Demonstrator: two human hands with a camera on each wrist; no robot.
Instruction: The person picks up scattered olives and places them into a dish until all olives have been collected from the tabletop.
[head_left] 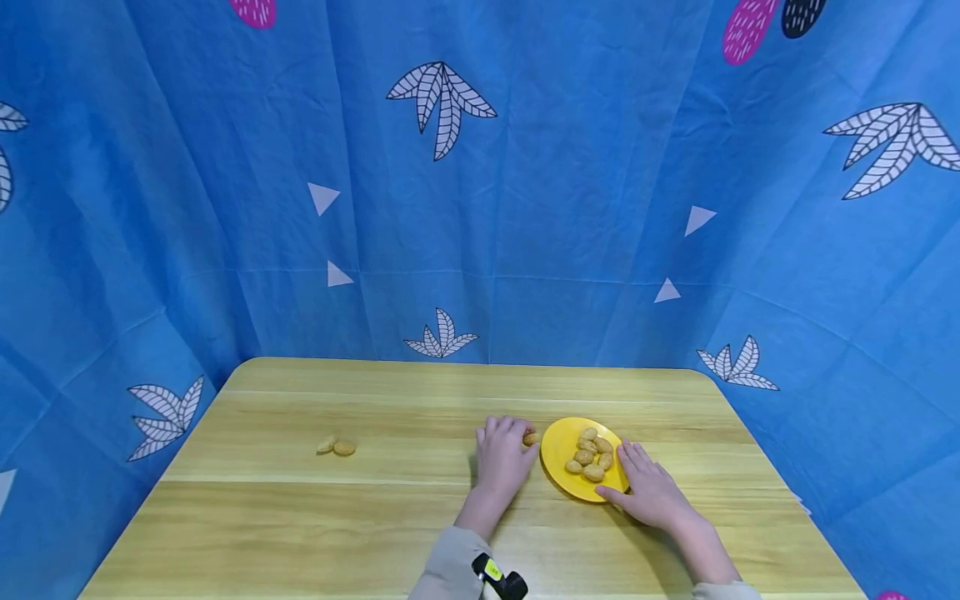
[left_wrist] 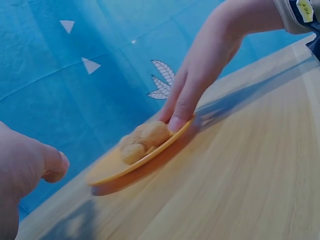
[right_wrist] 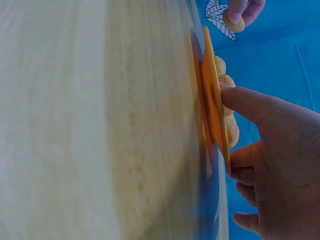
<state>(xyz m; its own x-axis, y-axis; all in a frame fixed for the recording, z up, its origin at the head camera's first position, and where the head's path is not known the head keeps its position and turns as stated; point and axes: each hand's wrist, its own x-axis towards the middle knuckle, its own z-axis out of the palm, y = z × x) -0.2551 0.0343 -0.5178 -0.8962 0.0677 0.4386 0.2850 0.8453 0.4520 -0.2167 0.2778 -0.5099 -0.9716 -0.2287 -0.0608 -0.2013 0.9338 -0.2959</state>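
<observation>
A tan, rough-shelled nut (head_left: pixel 532 438) is pinched between the thumb and fingers of my left hand (head_left: pixel 504 458), just left of the yellow plate (head_left: pixel 553 457). In the right wrist view the held nut (right_wrist: pixel 234 23) shows under the fingertips, beyond the plate's far end. Several similar nuts (head_left: pixel 583 457) lie grouped on the plate. My right hand (head_left: pixel 654 490) grips the plate's right side: its thumb lies over the near rim and its fingers are at the right edge. From the left wrist view, the right thumb (left_wrist: pixel 176 123) sits right beside the nuts.
Two more nuts (head_left: pixel 344 448) lie close together on the left part of the wooden table (head_left: pixel 390 517). Blue patterned cloth (head_left: pixel 570 208) hangs behind the table and along its sides. A dark strap with a small device (head_left: pixel 501 577) is on the left sleeve.
</observation>
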